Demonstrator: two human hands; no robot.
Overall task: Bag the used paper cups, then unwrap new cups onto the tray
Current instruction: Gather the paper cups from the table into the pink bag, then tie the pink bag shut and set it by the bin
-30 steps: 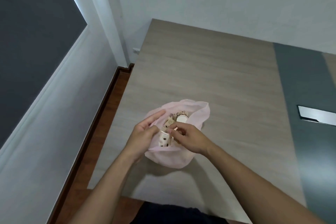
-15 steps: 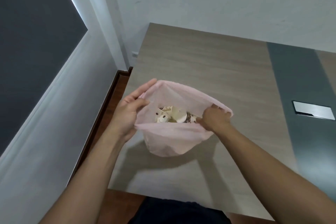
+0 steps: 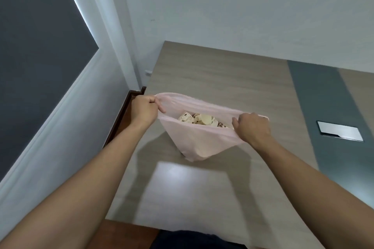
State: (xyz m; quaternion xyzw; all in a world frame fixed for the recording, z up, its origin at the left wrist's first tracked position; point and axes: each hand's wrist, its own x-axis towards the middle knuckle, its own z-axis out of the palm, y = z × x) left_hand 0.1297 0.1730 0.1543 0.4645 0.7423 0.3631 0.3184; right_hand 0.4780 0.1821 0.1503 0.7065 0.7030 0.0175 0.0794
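A thin pink plastic bag hangs above the wooden table, stretched wide between my hands. My left hand is closed on the bag's left rim and my right hand is closed on its right rim. Inside the open mouth lie several crumpled used paper cups, cream with brown dots. The bag's pointed bottom is at or just above the tabletop. No tray or new cups are in view.
A silver flap plate is set in the dark grey strip on the table's right side. The white wall stands behind the table, and a dark window panel is at the left. Brown floor shows beside the table's left edge.
The bag lay on the table with my hands tucking cups into it. Both hands have since taken its rim, raised it and drawn it apart.
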